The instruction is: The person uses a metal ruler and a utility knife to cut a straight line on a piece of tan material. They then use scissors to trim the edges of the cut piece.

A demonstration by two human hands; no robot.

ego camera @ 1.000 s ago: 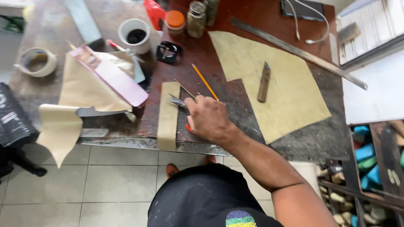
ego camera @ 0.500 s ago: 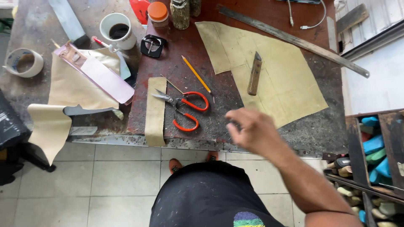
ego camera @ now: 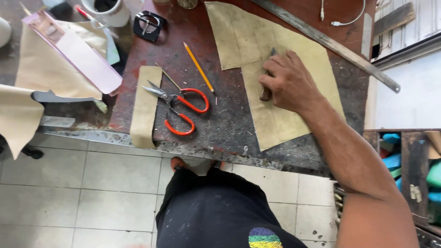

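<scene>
Tan leather makes up most of what lies on the worn workbench (ego camera: 239, 124): one large sheet (ego camera: 275, 50) spread across the bench, one narrow strip (ego camera: 146, 103) left of the red-handled scissors (ego camera: 179, 103), and more pale pieces (ego camera: 50, 69) heaped far to the left of them. Only one hand shows, the right hand (ego camera: 291, 82), reaching from the lower right with its fingers curled down over one small dark-handled tool (ego camera: 266, 92) that lies on the large sheet, well to the right of the scissors. The tool sits directly beneath the palm and fingers, its brown lower end sticking out by the thumb and a dark tip showing above the knuckles; the fingers are closed around it, so the hand is gripping the tool and pressing it against the leather. The left hand is out of view. One pair of scissors lies with blades parted, points toward the upper left. One yellow pencil (ego camera: 198, 68) lies diagonally just above and right of the scissors, between them and the large sheet, and one thin metal pin (ego camera: 167, 76) lies just above the blades. One long steel ruler (ego camera: 330, 43) runs diagonally far right of the scissors, beyond the hand. One white cup (ego camera: 110, 11) and one black buckle (ego camera: 148, 25) stand above the scissors near the top edge.
</scene>
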